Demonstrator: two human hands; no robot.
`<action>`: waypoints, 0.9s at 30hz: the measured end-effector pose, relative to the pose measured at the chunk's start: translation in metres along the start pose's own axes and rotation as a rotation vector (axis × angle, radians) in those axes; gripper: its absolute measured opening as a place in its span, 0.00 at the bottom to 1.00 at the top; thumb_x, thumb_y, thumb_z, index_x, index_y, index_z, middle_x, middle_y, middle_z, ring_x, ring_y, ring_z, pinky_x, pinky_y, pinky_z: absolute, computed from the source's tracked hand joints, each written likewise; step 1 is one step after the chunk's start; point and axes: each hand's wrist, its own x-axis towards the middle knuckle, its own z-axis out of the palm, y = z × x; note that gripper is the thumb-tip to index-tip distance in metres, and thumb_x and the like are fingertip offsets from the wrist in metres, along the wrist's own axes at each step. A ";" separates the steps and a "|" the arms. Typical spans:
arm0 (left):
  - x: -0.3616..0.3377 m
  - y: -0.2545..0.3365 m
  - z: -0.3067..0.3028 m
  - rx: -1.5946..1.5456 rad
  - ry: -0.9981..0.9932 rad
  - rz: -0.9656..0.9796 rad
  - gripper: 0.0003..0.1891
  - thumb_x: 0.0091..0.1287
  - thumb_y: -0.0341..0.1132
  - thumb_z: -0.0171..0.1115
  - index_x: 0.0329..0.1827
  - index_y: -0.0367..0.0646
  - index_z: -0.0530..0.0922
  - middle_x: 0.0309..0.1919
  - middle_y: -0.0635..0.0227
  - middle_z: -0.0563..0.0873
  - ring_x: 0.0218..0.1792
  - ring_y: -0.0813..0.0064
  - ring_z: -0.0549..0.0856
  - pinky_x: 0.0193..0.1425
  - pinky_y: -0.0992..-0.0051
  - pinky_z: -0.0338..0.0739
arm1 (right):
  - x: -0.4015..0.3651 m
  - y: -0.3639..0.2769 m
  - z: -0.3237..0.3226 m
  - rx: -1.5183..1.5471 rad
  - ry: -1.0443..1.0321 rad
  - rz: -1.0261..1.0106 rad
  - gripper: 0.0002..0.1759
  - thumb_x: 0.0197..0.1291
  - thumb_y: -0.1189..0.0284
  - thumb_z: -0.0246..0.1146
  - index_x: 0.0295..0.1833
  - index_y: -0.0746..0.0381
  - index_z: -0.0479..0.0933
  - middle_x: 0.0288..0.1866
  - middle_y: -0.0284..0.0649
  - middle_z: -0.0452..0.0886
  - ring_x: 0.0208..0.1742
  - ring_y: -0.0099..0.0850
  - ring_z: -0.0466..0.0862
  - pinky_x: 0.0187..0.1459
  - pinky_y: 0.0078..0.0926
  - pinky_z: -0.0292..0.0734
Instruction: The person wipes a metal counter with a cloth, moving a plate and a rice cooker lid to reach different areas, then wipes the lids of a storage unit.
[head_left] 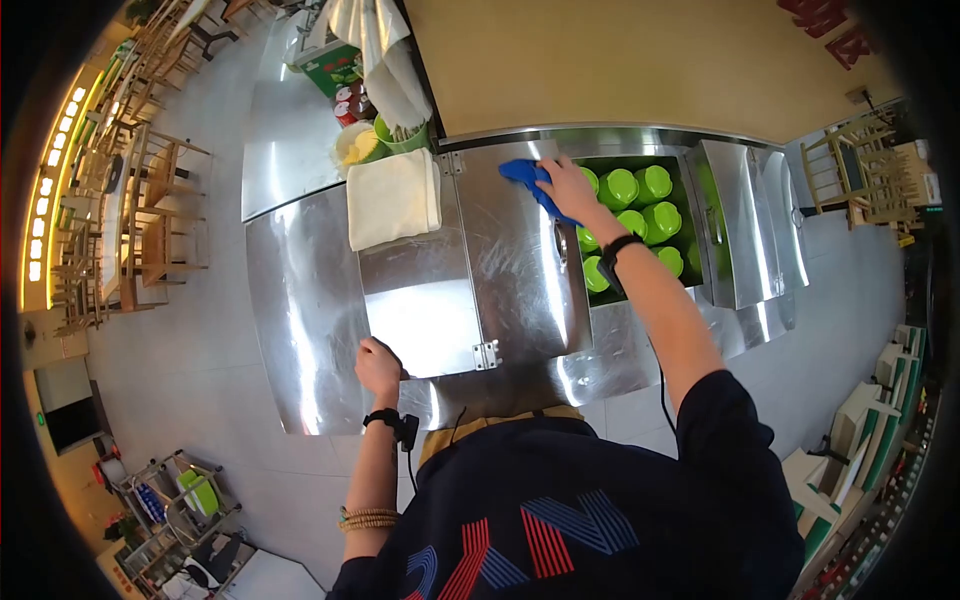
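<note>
- The steel tabletop is broad, with hinged covers; its polished surface looks slick.
- A steel lid lies flat just left of the open well; it is probably stiff and fairly heavy.
- The well holds green cups packed close together, mouths down as far as I can tell; likely light plastic.
- A folded white towel lies on the neighbouring cover.
- The blue cloth sits at the lid's far edge. It looks soft, limp and light, best bunched in the palm.
- The right hand has its fingers closed on the cloth, pressing it down.
- The left hand is at the tabletop's near edge, fingers curled; whether they grip it I cannot tell.
</note>
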 end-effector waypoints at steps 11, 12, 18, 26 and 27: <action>-0.004 -0.003 -0.009 -0.082 -0.112 -0.001 0.36 0.78 0.55 0.34 0.47 0.33 0.87 0.49 0.41 0.89 0.54 0.35 0.85 0.62 0.47 0.77 | -0.192 -0.049 0.009 0.227 0.125 0.387 0.21 0.73 0.66 0.62 0.65 0.62 0.67 0.54 0.61 0.78 0.54 0.64 0.80 0.56 0.56 0.77; -0.005 -0.004 -0.009 -0.093 -0.119 0.004 0.36 0.78 0.54 0.33 0.47 0.32 0.87 0.49 0.40 0.89 0.54 0.35 0.85 0.62 0.47 0.77 | -0.212 -0.061 0.005 0.189 0.097 0.396 0.21 0.72 0.66 0.62 0.65 0.61 0.68 0.55 0.61 0.78 0.54 0.63 0.80 0.56 0.56 0.77; -0.001 -0.008 -0.010 -0.098 -0.182 0.041 0.37 0.80 0.52 0.30 0.47 0.29 0.86 0.49 0.37 0.88 0.54 0.32 0.84 0.63 0.47 0.76 | -0.295 -0.115 -0.002 -0.033 0.058 0.344 0.22 0.68 0.67 0.66 0.64 0.58 0.72 0.52 0.52 0.76 0.53 0.55 0.80 0.54 0.51 0.78; 0.000 -0.012 -0.010 -0.044 -0.189 0.088 0.37 0.80 0.50 0.30 0.47 0.27 0.86 0.50 0.36 0.87 0.56 0.32 0.84 0.65 0.47 0.76 | -0.297 -0.144 0.008 -0.137 0.061 0.143 0.23 0.61 0.68 0.70 0.61 0.58 0.74 0.51 0.44 0.75 0.54 0.46 0.77 0.56 0.45 0.73; 0.001 -0.013 -0.008 -0.027 -0.181 0.090 0.36 0.81 0.49 0.30 0.47 0.27 0.86 0.50 0.36 0.87 0.56 0.32 0.84 0.65 0.47 0.76 | -0.292 -0.143 0.008 -0.128 0.070 0.120 0.23 0.61 0.68 0.70 0.60 0.58 0.74 0.51 0.45 0.75 0.55 0.46 0.76 0.57 0.46 0.72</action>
